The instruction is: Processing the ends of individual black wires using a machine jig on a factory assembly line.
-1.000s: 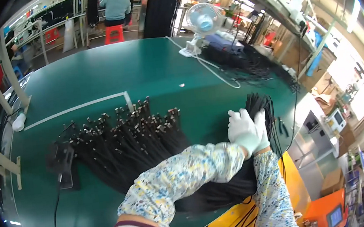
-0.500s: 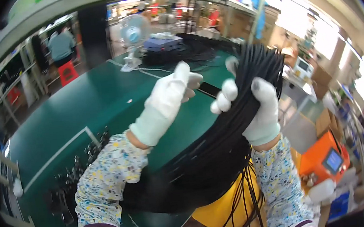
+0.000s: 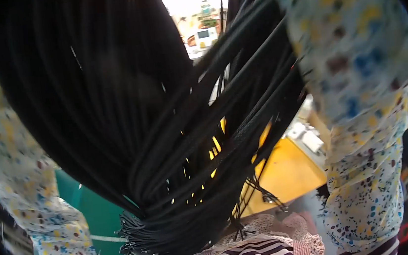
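A wrinkled, speckled left sleeve (image 3: 49, 213) rose beside the smooth green counter (image 3: 101, 203), bared in a narrow gap. Slender black cables (image 3: 128, 115) — a thick, curving bundle, splayed at its near end — filled the centre. Rightward showed a straight-edged yellow panel (image 3: 293, 168), then the speckled right sleeve (image 3: 364, 135). With the fingers out of view, their state couldn't be told.

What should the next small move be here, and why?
Probably lower the black cables a little: they hang between the left sleeve and the right sleeve, spread and crossing, and block much of the view. Both hands are out of sight, so the grip cannot be judged.
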